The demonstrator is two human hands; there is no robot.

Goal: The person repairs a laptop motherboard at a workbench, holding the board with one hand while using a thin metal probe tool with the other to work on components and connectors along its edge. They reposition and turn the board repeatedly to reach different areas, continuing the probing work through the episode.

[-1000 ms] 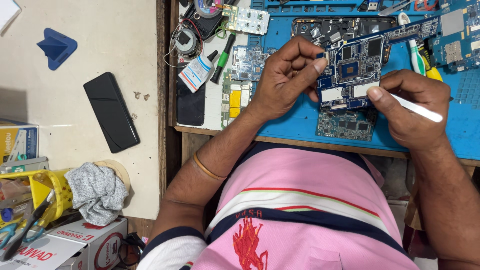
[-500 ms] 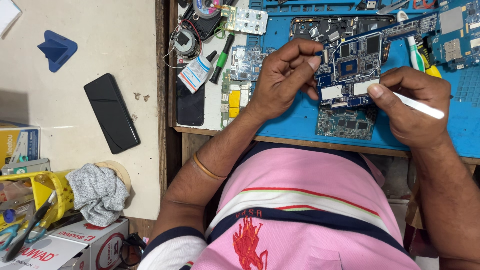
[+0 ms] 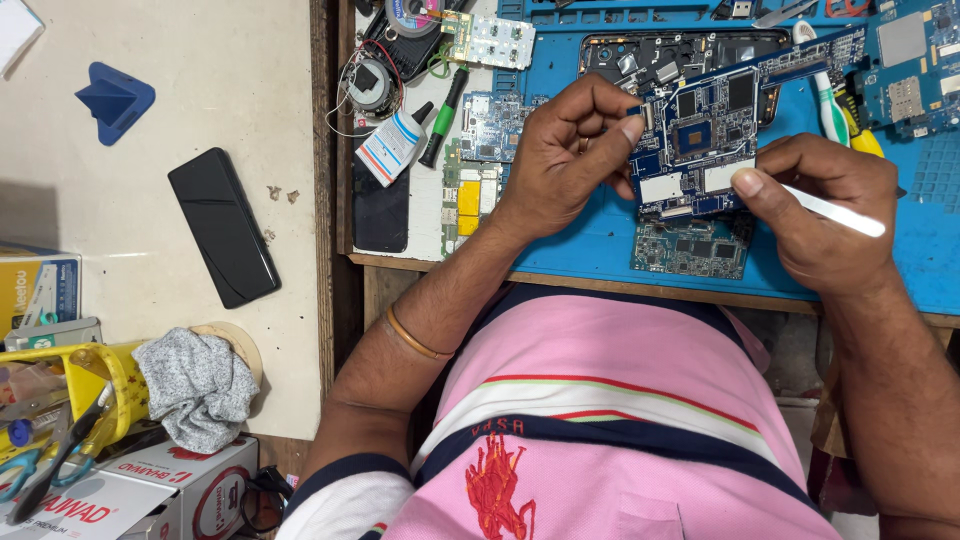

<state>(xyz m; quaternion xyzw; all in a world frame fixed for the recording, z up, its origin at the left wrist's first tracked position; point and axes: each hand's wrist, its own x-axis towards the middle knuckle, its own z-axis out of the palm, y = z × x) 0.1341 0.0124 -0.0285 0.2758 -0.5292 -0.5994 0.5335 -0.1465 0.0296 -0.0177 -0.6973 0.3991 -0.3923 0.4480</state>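
Left hand pinches the top left corner of a blue circuit board, raised over the blue mat near the table's front edge. Right hand clamps a white tool against it; steady support and light pressure would suit.
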